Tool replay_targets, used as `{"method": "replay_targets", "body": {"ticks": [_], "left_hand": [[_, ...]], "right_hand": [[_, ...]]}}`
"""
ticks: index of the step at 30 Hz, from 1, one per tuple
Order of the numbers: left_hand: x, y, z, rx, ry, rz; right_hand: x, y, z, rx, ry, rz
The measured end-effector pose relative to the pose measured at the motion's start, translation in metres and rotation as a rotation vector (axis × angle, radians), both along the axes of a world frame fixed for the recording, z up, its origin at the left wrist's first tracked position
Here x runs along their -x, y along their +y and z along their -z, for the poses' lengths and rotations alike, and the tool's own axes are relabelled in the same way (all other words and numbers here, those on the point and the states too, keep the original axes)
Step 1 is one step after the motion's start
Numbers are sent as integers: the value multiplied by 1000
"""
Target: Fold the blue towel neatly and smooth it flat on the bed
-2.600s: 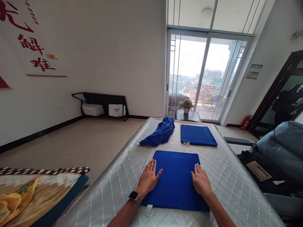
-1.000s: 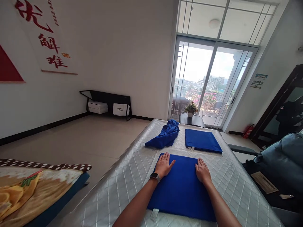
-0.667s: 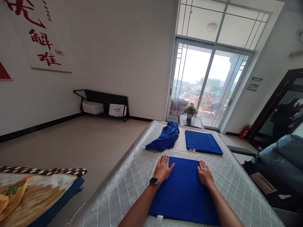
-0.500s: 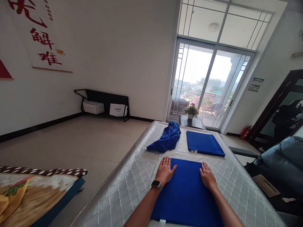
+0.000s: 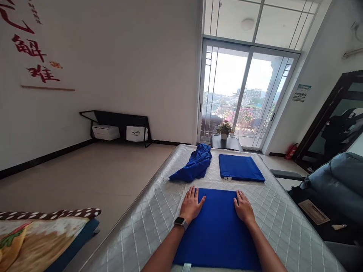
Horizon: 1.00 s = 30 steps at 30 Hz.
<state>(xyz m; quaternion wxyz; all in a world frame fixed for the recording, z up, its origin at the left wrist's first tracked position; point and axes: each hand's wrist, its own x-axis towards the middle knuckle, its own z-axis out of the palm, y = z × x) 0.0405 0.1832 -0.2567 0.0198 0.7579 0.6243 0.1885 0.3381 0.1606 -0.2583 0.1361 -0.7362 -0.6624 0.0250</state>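
Observation:
A flat rectangle of blue cloth (image 5: 217,230) lies in front of me on a quilted mattress (image 5: 147,215), a white tag sticking out at its near edge. My left hand (image 5: 191,205), with a watch on the wrist, rests flat on its far left corner, fingers stretched out. On the far right corner lies my right hand (image 5: 243,207), fingers also straight and thumb apart. Beyond them are a neatly folded blue cloth (image 5: 241,167) with small tags on the right and a crumpled blue cloth (image 5: 194,166) on the left.
A potted plant (image 5: 224,130) stands on a dark chair (image 5: 227,143) past the mattress's far end, before sliding glass doors. At right is a dark leather seat (image 5: 337,189); at lower left, a patterned blanket (image 5: 48,234). A black rack (image 5: 121,119) leans by the wall.
The view has shifted slightly, so everything sits a little further left. Both hands stay flat on the same corners of the blue cloth.

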Motion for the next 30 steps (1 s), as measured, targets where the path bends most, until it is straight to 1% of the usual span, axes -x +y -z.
{"method": "replay_targets", "body": {"ticks": [9,20,30], "left_hand": [[0,7,7,19,31,-5],[-1,5,3,42,101,-2],[-2,5,3,35,108,0]], "right_hand": [[0,-2,-1,-7,-8,-16],[0,-5,-5,-10,47,-18],[0,-7,-5,-15,59,-14]]}}
